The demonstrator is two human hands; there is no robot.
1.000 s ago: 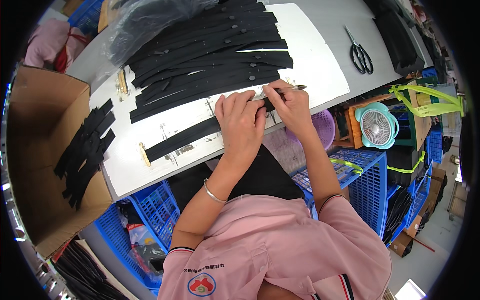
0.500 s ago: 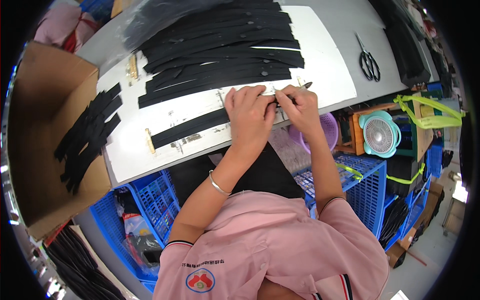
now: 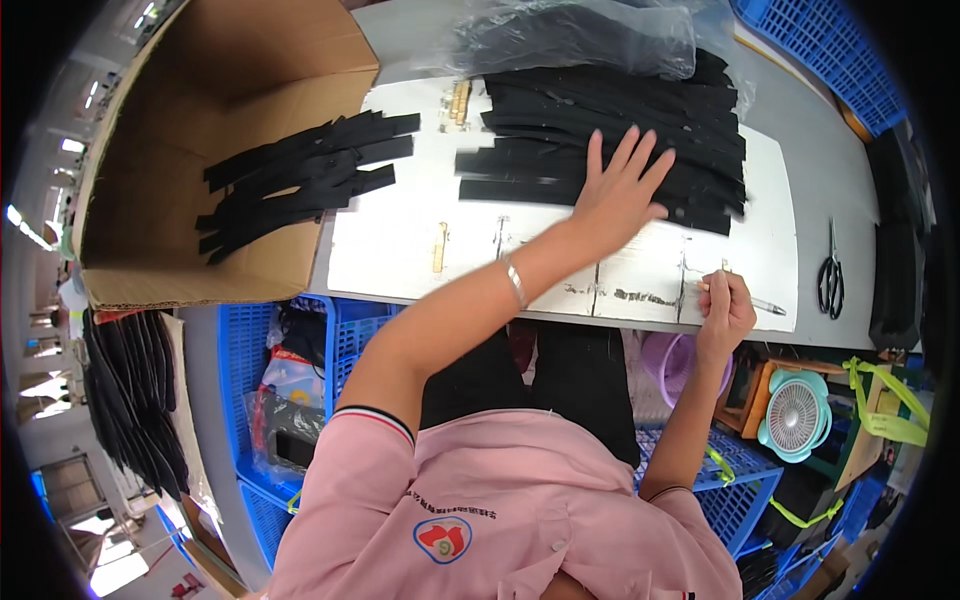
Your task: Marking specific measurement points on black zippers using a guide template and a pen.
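Observation:
Black fabric strips (image 3: 600, 110) lie in an overlapping stack on a white board (image 3: 380, 240), running left to right. My left hand (image 3: 622, 195) is over the near part of the stack, fingers spread, gripping nothing; whether its palm presses on the strips I cannot tell. Near the board's front edge, my right hand (image 3: 728, 308) is closed around a pen (image 3: 768, 306), which sticks out to the right. Dark marked lines and smudges (image 3: 630, 296) show on the board between my hands and its front edge. More black strips (image 3: 300, 180) lie loosely across the edge of a cardboard box.
The cardboard box (image 3: 140, 190) stands open on the left. Black-handled scissors (image 3: 830, 285) lie on the grey table at right. Clear plastic sheeting (image 3: 590, 38) covers the stack's far side. Below the table are blue crates (image 3: 245, 350), a purple basket (image 3: 672, 365) and a turquoise fan (image 3: 797, 415).
My left hand has left the near strip and reached out over the stack. That strip no longer lies along the board's front. My right hand has drawn away with the pen. The view has shifted left.

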